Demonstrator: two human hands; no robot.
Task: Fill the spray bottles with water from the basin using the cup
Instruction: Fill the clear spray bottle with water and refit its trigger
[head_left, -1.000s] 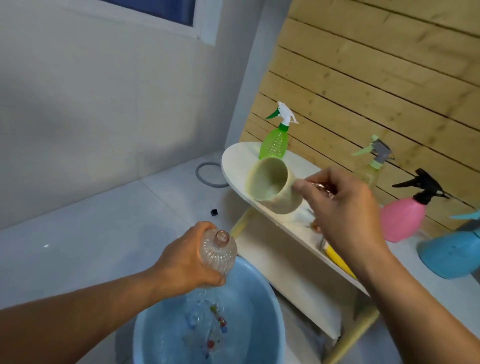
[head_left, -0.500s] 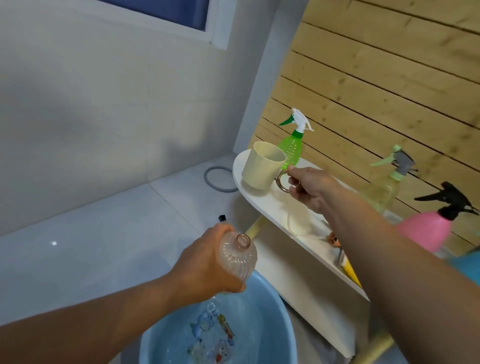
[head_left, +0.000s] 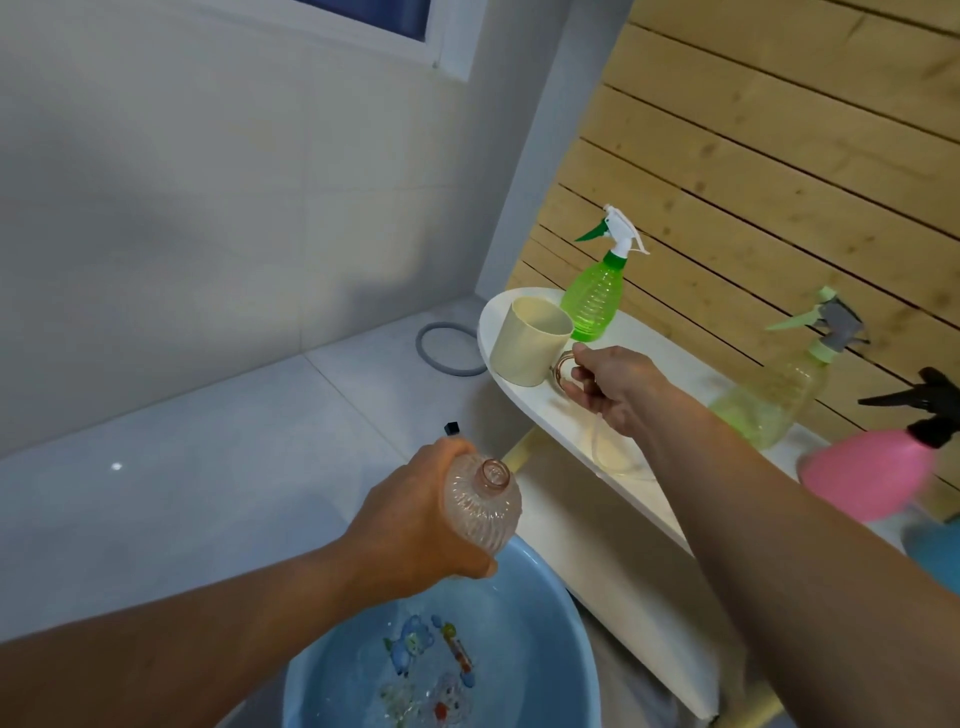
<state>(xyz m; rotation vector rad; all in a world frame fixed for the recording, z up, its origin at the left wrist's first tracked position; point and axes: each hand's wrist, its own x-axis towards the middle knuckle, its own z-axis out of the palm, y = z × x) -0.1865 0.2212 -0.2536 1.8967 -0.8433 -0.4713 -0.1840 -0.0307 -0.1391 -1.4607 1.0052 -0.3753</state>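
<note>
My left hand (head_left: 410, 525) grips a clear ribbed bottle (head_left: 480, 501) with no spray head, its open neck tilted up over the blue basin (head_left: 550, 597), which holds water. A cream cup (head_left: 527, 343) stands upright on the left end of the white shelf (head_left: 675, 364). My right hand (head_left: 613, 387) pinches the cup's ring handle, and a thin clear tube curls below that hand. Behind the cup stands a green spray bottle (head_left: 595, 296). Further right are a pale yellow-green spray bottle (head_left: 769, 400) and a pink one (head_left: 862, 473).
A blue bottle (head_left: 935, 551) shows at the right edge. A wooden slat wall (head_left: 779, 156) backs the shelf. On the tiled floor lie a grey ring (head_left: 441, 348) and a small black piece (head_left: 451, 428). The shelf's wooden leg stands beside the basin.
The cup, tilted in the air a second ago, now stands upright on the shelf's left end with my right hand still at its handle. My left hand keeps the bottle over the basin.
</note>
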